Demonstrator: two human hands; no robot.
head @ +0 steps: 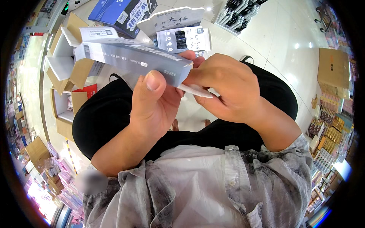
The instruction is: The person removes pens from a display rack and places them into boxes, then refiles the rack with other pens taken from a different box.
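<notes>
My left hand (pixel 155 99) grips a grey cardboard gel ink pen box (pixel 128 61), its thumb on the printed side. The box slants across the view, with flaps standing out at its far left end. At its right end my right hand (pixel 228 82) has its fingers at the opening and a white end flap between finger and thumb. Just beyond lies a white pen box (pixel 196 40) with a dark window, in front of a raised printed display flap (pixel 174 18). Whether pens are inside the grey box cannot be seen.
A blue and black carton (pixel 125 14) stands beyond the grey box. Open cardboard cartons (pixel 81 74) are at the left. A clear holder of many pens (pixel 239 14) stands on the tiled floor. A brown carton (pixel 332 71) and packed goods line the right.
</notes>
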